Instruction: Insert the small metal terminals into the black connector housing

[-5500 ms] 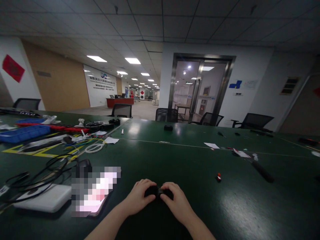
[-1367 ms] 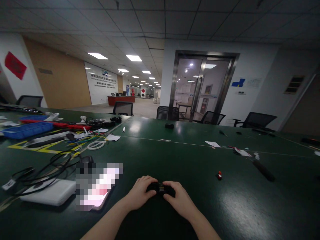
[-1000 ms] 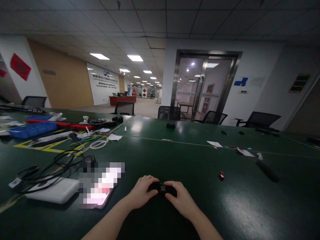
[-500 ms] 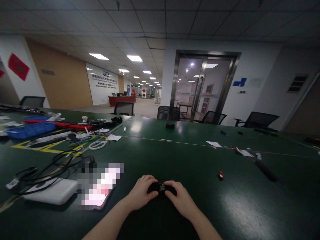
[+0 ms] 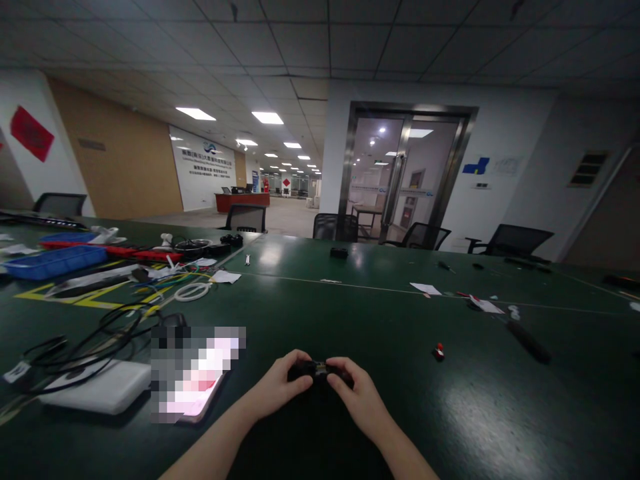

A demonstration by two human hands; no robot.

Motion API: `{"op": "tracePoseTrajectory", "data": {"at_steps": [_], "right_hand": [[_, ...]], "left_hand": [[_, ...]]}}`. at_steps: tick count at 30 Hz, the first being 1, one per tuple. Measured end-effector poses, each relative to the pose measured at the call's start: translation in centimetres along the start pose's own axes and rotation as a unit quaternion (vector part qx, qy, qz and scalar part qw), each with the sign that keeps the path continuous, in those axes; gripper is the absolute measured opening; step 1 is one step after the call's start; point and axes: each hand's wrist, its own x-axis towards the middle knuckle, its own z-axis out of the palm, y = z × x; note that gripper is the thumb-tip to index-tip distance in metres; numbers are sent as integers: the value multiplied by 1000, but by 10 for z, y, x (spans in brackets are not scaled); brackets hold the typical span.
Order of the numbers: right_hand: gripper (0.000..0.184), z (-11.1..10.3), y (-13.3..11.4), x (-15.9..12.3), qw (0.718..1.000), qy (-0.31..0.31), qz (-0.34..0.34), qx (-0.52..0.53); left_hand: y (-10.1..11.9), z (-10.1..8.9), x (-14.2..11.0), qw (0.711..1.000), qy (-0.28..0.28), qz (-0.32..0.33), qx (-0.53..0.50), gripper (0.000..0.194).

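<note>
My left hand (image 5: pixel 279 387) and my right hand (image 5: pixel 361 395) meet in front of me, low over the green table (image 5: pixel 400 413). Between them is a small dark object (image 5: pixel 320 369) with black rounded ends and a lighter, metallic-looking middle; I cannot make out its exact kind. Each hand is closed around one end, thumb on the near side and fingers over the far side. The palms cover much of both ends. To the left of my left hand lies a phone (image 5: pixel 205 387) with a lit, blurred-out screen.
A white box (image 5: pixel 107 387) and black cables (image 5: pixel 95 340) lie at the left. Behind them are a blue tray (image 5: pixel 57 262) and a white cable coil (image 5: pixel 192 291). At the right are a small red item (image 5: pixel 439 351) and a black-handled tool (image 5: pixel 529 341). A black block (image 5: pixel 339 253) stands farther back.
My fingers have shifted slightly on the dark object, and its lighter middle sits a little higher and shows more. The whole view has moved slightly; both hands keep their grip.
</note>
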Motion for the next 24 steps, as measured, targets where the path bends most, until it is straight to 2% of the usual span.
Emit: {"op": "tracePoseTrajectory", "data": {"at_steps": [5, 11, 18, 24], "right_hand": [[24, 1, 3, 2, 1000, 16, -16, 1], [24, 1, 13, 6, 998, 18, -40, 40], [25, 3, 10, 5, 999, 1, -18, 46], [30, 2, 5, 3, 999, -16, 0, 40]], "left_hand": [[-10, 4, 5, 987, -34, 18, -155, 42], [-18, 8, 7, 977, -43, 6, -210, 57], [-10, 5, 6, 973, -67, 9, -222, 38], [-8, 4, 5, 970, -69, 5, -232, 34]]}}
